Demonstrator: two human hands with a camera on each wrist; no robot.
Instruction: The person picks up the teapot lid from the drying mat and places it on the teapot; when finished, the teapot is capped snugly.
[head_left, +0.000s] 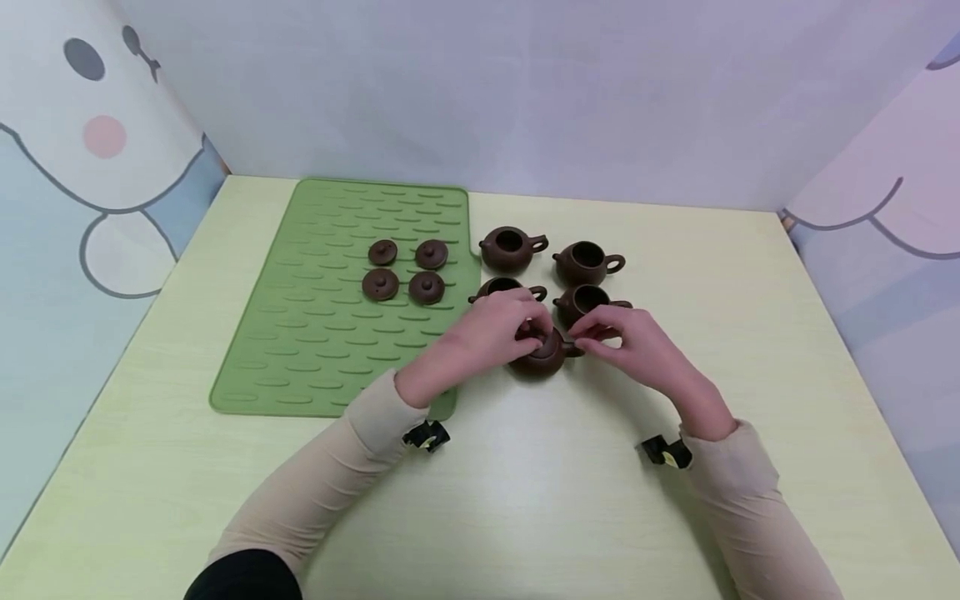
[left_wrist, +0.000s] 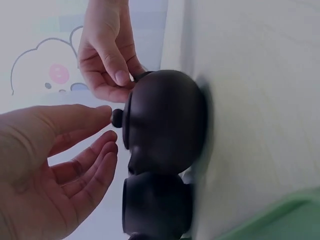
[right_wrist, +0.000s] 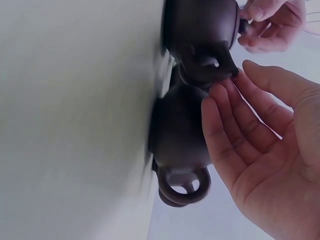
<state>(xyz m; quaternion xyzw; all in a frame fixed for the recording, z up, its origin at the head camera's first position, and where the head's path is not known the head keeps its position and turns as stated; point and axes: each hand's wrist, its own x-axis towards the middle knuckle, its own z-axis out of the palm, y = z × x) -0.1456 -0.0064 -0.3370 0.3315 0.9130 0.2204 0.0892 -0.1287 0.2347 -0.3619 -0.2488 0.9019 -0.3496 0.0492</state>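
A small dark brown teapot stands on the table with its lid seated on top. My left hand reaches over it from the left, thumb and fingertips around the lid's round knob. From the other side my right hand pinches the end of the teapot's handle between thumb and fingertips. Right behind this pot are several lidless teapots, among them one by my right hand and another partly hidden by my left.
A green textured mat lies on the left of the pale table, bearing several loose brown lids. Two more lidless teapots, one at the mat's edge and one to its right, stand farther back. A light wall rises behind.
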